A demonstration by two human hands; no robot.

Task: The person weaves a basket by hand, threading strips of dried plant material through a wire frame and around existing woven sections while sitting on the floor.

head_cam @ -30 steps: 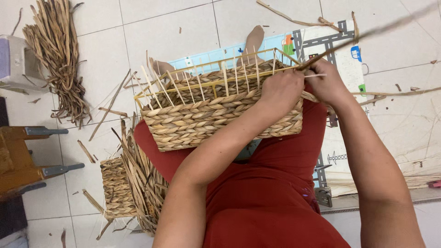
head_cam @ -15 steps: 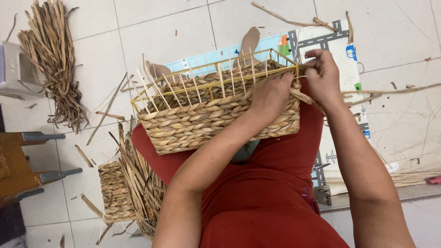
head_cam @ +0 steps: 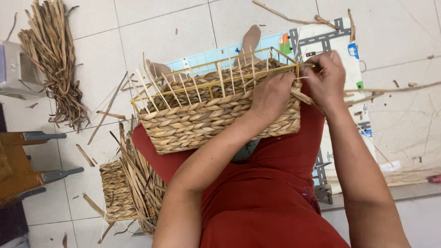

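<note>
I am looking down at my lap, where a half-woven rectangular basket (head_cam: 216,115) rests on my red-clothed knees, near the centre of the view. Its sides are thick braided straw, and thin pale spokes stand up along a yellow frame at the rim. My left hand (head_cam: 271,94) lies curled over the basket's near wall at about 1 o'clock from centre, fingers pressing the top braid. My right hand (head_cam: 324,80), just beside it at 2 o'clock, is closed in a pinch on a flat straw strand (head_cam: 390,89) at the basket's right corner; the strand trails away toward 3 o'clock. At 10 o'clock a bundle of dried straw (head_cam: 55,59) lies on the white tiled floor (head_cam: 161,27). At 8 o'clock a smaller woven basket (head_cam: 115,190) sits on the floor beside loose straw. A colourful play mat (head_cam: 330,41) lies under the basket at 1 o'clock. A wooden stool (head_cam: 18,165) stands at 9 o'clock.
</note>
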